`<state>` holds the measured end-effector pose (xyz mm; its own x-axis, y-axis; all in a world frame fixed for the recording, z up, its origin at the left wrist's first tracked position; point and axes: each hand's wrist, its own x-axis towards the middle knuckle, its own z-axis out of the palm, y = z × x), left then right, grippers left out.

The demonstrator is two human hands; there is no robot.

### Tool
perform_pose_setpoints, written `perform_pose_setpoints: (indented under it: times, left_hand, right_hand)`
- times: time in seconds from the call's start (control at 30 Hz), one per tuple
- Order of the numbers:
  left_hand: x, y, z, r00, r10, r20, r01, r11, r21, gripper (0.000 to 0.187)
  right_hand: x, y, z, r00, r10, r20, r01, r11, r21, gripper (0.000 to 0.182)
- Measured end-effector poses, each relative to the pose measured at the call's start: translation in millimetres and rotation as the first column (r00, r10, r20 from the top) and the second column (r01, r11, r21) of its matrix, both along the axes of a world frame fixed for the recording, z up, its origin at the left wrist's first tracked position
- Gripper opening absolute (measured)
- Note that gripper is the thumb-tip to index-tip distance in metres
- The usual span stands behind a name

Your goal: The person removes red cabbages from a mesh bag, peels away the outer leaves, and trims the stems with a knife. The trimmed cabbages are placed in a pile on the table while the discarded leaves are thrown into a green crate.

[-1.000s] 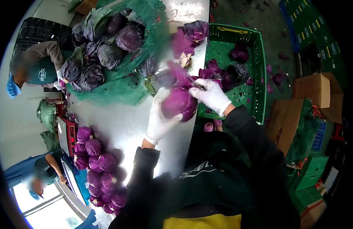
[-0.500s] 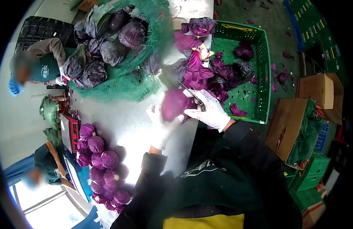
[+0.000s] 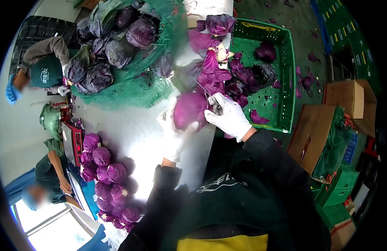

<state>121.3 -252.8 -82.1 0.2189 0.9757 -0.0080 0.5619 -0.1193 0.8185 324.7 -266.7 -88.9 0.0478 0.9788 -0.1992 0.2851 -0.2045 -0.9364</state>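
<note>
A smooth purple cabbage [image 3: 189, 112] is gripped in my gloved left hand [image 3: 171, 131], whose fingers curve around its left side and underneath. In my gloved right hand [image 3: 232, 116] is a knife [image 3: 205, 89], its thin blade angled up and left across the cabbage's right edge. The right thumb rests at the cabbage's side. Loose outer cabbage leaves [image 3: 212, 73] lie just beyond both hands, along the table edge.
A green crate [image 3: 288, 83] holding discarded leaves stands right of the metal table [image 3: 122, 115]. Untrimmed cabbages [image 3: 118, 52] fill a green net at the far left. Trimmed cabbages [image 3: 117, 172] are piled nearer, beside a red scale [image 3: 77, 144]. Two people work across the table.
The whole view has shifted slightly, moving the table's contents left. Both hands keep their hold on the cabbage and the knife, with the right fingers slightly repositioned around the handle.
</note>
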Motion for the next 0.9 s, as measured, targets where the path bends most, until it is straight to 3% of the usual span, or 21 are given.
perform_pose_setpoints:
  times: [0.07, 0.17, 0.2, 0.23, 0.3, 0.37, 0.4, 0.43, 0.47, 0.5, 0.53, 0.57, 0.63, 0.67, 0.7, 0.73, 0.8, 0.87, 0.9]
  left_hand:
    - [0, -4, -3, 1.000, 0.004, -0.028, -0.003, 1.000, 0.026, 0.096]
    - [3, -9, -2, 0.997, -0.003, -0.080, 0.010, 0.996, 0.087, 0.097]
    - [1, -10, -3, 0.999, 0.013, -0.051, -0.010, 0.998, 0.062, 0.097]
    - [-3, -9, -5, 0.999, 0.031, -0.021, -0.030, 0.999, 0.039, 0.098]
    - [-9, -7, -5, 0.999, 0.045, 0.030, -0.045, 0.999, -0.015, 0.098]
    - [-12, -6, 3, 0.997, 0.031, 0.069, -0.026, 0.997, -0.077, 0.098]
    - [-11, -7, 8, 0.989, 0.057, 0.137, -0.038, 0.990, -0.138, 0.098]
    - [-10, -9, 11, 0.999, 0.018, 0.044, -0.019, 1.000, 0.012, 0.099]
    - [-9, -9, 14, 0.998, -0.008, -0.055, 0.017, 0.987, 0.162, 0.099]
    - [-2, -7, 24, 0.986, -0.050, -0.161, 0.091, 0.963, 0.255, 0.097]
    - [4, -6, 34, 0.962, -0.071, -0.265, 0.163, 0.924, 0.344, 0.095]
    - [14, -6, 42, 0.930, -0.106, -0.352, 0.203, 0.946, 0.252, 0.104]
    - [15, -7, 28, 0.886, 0.052, -0.461, 0.077, 0.964, 0.256, 0.109]
    - [8, -2, 24, 0.921, 0.076, -0.381, 0.007, 0.977, 0.213, 0.109]
    - [-2, 3, 21, 0.949, 0.100, -0.300, -0.054, 0.986, 0.159, 0.110]
    - [-13, 9, 16, 0.967, 0.089, -0.237, -0.049, 0.985, 0.167, 0.105]
    - [-36, 14, 11, 0.984, 0.134, 0.117, -0.123, 0.988, -0.098, 0.103]
    - [-50, 17, 15, 0.871, 0.238, 0.429, -0.103, 0.944, -0.314, 0.094]
    - [-61, 15, 0, 0.769, 0.239, 0.593, -0.059, 0.950, -0.307, 0.090]
  right_hand:
    - [7, -1, 8, 0.992, 0.061, 0.113, -0.058, 0.998, -0.031, 0.032]
    - [10, -8, -12, 0.953, 0.026, 0.303, -0.065, 0.990, 0.122, 0.021]
    - [16, -9, -12, 0.954, -0.005, 0.300, -0.032, 0.993, 0.117, 0.016]
    - [21, -10, -25, 0.973, -0.044, 0.225, 0.051, 0.998, -0.025, 0.014]
    - [27, -11, -36, 0.982, -0.189, -0.002, 0.189, 0.982, -0.023, 0.016]
    - [16, -8, -39, 0.965, -0.197, -0.175, 0.195, 0.980, -0.029, 0.039]
    - [9, -5, -34, 0.989, -0.146, 0.004, 0.145, 0.988, 0.060, 0.048]
    - [2, -2, -29, 0.977, -0.105, 0.186, 0.079, 0.987, 0.139, 0.057]
    - [-1, 3, -22, 0.993, -0.013, 0.114, 0.016, 0.999, -0.032, 0.068]
    - [-12, 6, -45, 0.983, -0.045, -0.179, 0.034, 0.997, -0.064, 0.067]
    - [-15, 7, -33, 0.986, -0.049, -0.159, 0.039, 0.997, -0.064, 0.064]
    - [-18, 7, -22, 0.989, -0.047, -0.141, 0.038, 0.997, -0.064, 0.062]
    - [-20, 7, -23, 0.877, -0.068, -0.476, 0.021, 0.994, -0.104, 0.054]
    - [-14, 9, -22, 0.934, -0.053, -0.352, -0.004, 0.987, -0.161, 0.048]
    - [-15, 7, -40, 0.960, -0.097, -0.263, 0.085, 0.995, -0.055, 0.042]
    - [-9, 8, -41, 0.962, -0.120, -0.246, 0.086, 0.986, -0.146, 0.040]
    - [2, 17, -53, 0.963, -0.139, -0.231, 0.125, 0.989, -0.074, 0.033]
    - [16, 27, -32, 0.969, -0.208, -0.134, 0.208, 0.978, -0.016, 0.027]
    - [34, 33, -35, 0.960, -0.183, -0.213, 0.176, 0.983, -0.054, 0.026]
